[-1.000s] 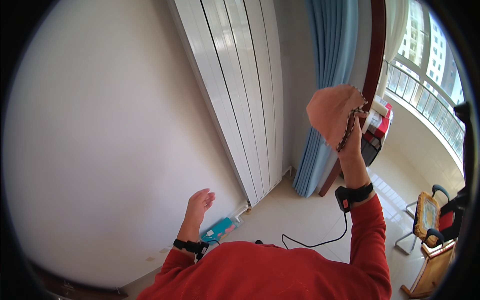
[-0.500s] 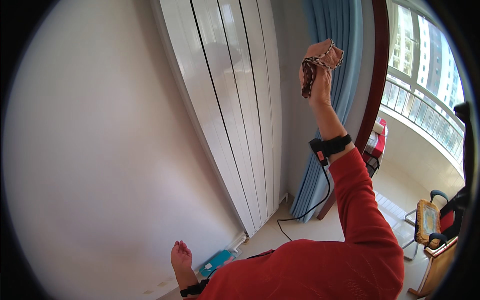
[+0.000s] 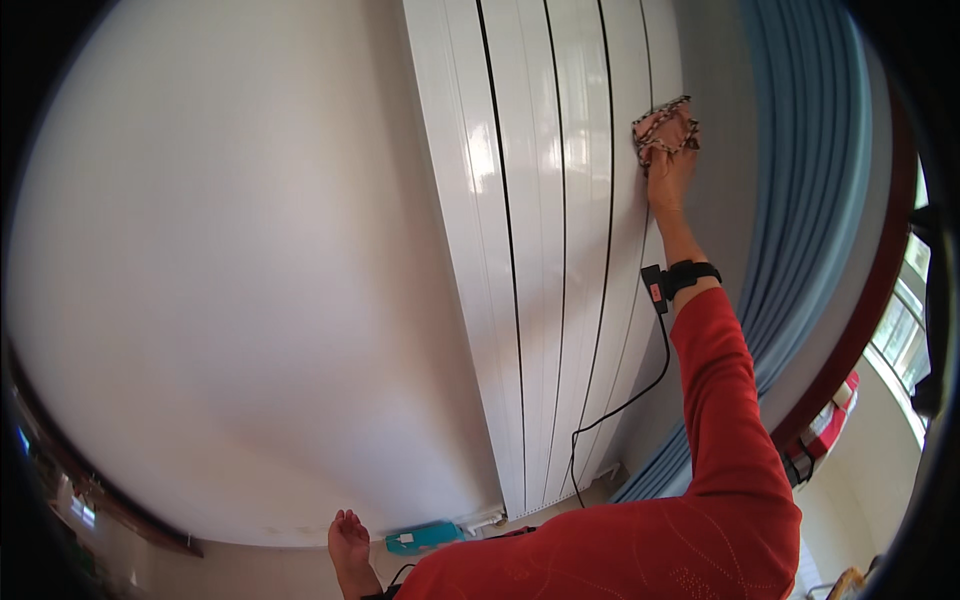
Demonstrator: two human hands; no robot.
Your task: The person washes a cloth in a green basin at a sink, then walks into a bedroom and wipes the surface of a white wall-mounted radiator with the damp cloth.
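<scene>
My right hand [image 3: 672, 178] is raised high, closed around a pink cleaning cloth [image 3: 668, 128] with a black-and-white patterned edge. The cloth rests against the right part of a tall white panel radiator [image 3: 540, 230] with dark vertical grooves. Low on the left, my left hand [image 3: 349, 540] hangs near the wall with its fingers loosely extended and nothing in it. Both wrists carry black straps, and a black cable runs down from the right one.
A turquoise box [image 3: 425, 537] lies on the floor at the radiator's foot, beside a white pipe. Blue curtains [image 3: 815, 200] hang to the right, by a dark red frame [image 3: 885, 290]. A plain white wall [image 3: 230, 280] stretches to the left.
My right hand has brought the cloth from in front of the curtain onto the radiator's surface. The view has turned right to left, so the radiator now sits nearer the middle.
</scene>
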